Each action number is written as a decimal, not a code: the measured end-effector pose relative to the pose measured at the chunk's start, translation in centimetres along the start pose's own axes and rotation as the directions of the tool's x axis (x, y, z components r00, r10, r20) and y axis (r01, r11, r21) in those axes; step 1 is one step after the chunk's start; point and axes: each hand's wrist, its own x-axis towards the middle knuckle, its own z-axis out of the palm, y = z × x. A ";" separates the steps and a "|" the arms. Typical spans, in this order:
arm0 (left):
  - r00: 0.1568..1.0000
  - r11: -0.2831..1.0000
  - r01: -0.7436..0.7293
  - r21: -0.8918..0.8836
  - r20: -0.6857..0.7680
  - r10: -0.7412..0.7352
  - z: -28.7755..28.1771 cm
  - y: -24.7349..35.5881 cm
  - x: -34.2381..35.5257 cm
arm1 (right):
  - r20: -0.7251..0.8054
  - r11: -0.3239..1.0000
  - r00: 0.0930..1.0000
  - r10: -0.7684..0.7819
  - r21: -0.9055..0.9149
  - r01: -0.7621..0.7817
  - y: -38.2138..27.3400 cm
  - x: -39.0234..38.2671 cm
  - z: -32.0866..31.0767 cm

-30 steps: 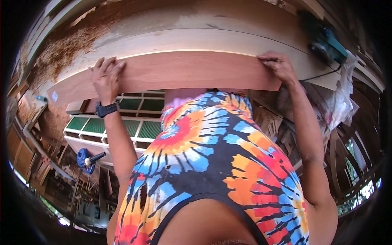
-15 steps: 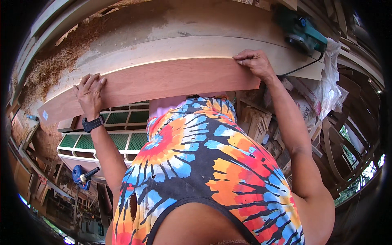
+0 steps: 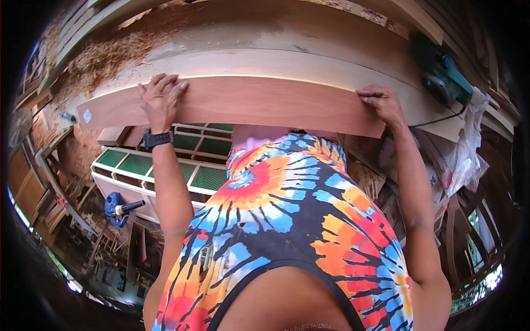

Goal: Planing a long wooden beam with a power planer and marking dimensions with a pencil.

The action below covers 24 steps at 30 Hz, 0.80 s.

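Left hand and right hand are gripping this reddish wooden board by its far edge; it's running along the near side of the counter, green power tool sitting far right.

reddish board: part covered by left hand | green-panelled frame: forearm hides part

The reddish wooden board looks smooth, matt (faintly grained); wood shavings, rough; crumpled plastic sheeting, glossy.
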 end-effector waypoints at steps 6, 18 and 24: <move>0.802 0.894 0.436 -0.102 -0.407 -0.438 1.1 0.3 -4.2 | -0.038 0.997 0.999 0.024 -0.075 -0.027 -0.5 0.0 0.4; 0.520 -0.473 -0.112 -0.874 0.354 -0.777 2.2 3.6 -9.5 | 0.067 0.976 0.997 0.034 -0.218 -0.018 -3.1 -1.0 0.4; 0.701 -0.666 -0.387 -0.638 0.266 -0.662 -0.6 2.8 -3.6 | 0.654 0.960 0.735 0.176 0.050 -0.274 -11.9 -2.2 -0.9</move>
